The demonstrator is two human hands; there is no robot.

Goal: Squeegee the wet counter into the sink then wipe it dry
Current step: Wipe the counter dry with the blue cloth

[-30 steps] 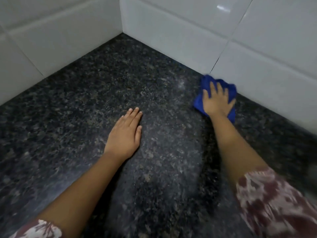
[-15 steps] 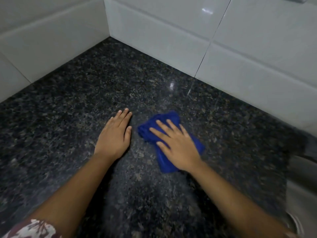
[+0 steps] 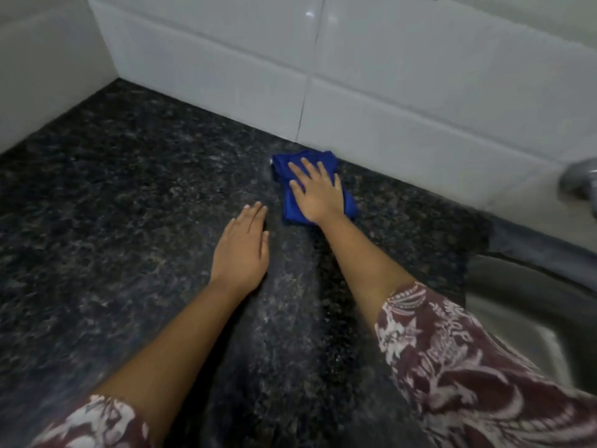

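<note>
A folded blue cloth [image 3: 286, 164] lies on the dark speckled granite counter [image 3: 113, 205], close to the back wall. My right hand [image 3: 315, 192] presses flat on the cloth with fingers spread, covering most of it. My left hand [image 3: 242, 253] rests palm down on the bare counter just left of the cloth, holding nothing. The steel sink [image 3: 517, 305] sits at the right, its rim meeting the counter's end. No squeegee is in view.
White wall tiles [image 3: 387, 92] run along the back and the left side, meeting in a corner at the upper left. A metal tap [image 3: 578, 176] juts in at the right edge above the sink. My patterned sleeves fill the lower corners.
My right hand has slid the blue cloth from the middle of the counter back toward the wall. The left hand has stayed flat. The view has shifted right, showing more of the sink.
</note>
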